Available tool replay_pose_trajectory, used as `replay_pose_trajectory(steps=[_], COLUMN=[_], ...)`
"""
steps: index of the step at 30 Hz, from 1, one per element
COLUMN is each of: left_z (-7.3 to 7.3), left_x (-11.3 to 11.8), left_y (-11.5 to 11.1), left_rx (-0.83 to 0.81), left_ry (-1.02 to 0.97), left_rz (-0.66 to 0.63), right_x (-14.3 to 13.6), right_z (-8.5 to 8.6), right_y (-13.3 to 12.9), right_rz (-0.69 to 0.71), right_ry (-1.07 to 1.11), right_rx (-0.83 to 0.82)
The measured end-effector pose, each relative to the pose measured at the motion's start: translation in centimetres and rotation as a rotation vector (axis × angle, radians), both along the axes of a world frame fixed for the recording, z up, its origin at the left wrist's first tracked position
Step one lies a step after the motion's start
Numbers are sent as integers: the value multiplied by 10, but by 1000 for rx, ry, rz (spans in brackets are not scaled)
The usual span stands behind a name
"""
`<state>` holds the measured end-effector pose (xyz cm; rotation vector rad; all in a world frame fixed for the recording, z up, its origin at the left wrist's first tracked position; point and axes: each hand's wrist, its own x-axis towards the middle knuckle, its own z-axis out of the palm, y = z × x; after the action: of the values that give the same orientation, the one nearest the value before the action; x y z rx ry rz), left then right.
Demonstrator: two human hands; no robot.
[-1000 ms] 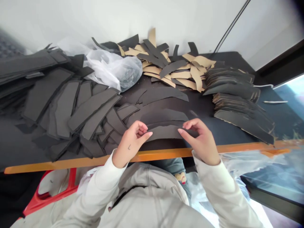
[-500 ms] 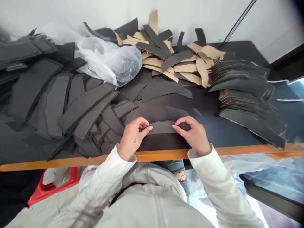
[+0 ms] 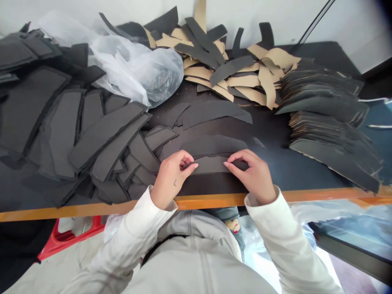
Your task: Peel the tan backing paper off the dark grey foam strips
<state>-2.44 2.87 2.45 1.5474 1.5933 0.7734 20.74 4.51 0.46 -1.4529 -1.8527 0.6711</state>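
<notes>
There're 2 hands [image 3: 171, 175], 1 held blk strip [image 3: 210, 164], 1 tabletop bag [image 3: 161, 75].

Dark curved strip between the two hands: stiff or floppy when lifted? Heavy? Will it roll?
Likely light: the strip looks thin, and the left hand and right hand pinch it near its ends. Perhaps semi-stiff: no obvious sag between them, though the table may support it. Unlikely to roll: it looks flat.

The desk [image 3: 269, 132] has a strip [image 3: 210, 164] near its front edge, a pile [image 3: 105, 136] at left, scraps [image 3: 231, 70] along its back edge, and stacks [image 3: 327, 153] at right.
</notes>
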Motion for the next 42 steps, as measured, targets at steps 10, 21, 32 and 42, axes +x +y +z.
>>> replay_pose_trajectory(steps=[10, 21, 32, 42], left_z=[-1, -2, 19, 13], left_x=[1, 3, -20, -22], left_y=[0, 0, -8, -22], left_rx=[20, 63, 150, 50], left_ry=[39, 95, 443, 483], left_rz=[4, -8, 113, 55], right_x=[-1, -3, 1, 0], right_z=[1, 1, -1, -2], right_y=[-1, -2, -1, 1], right_rz=[1, 25, 227, 218], right_ry=[6, -35, -336, -334], right_rx=[-15, 20, 71, 91])
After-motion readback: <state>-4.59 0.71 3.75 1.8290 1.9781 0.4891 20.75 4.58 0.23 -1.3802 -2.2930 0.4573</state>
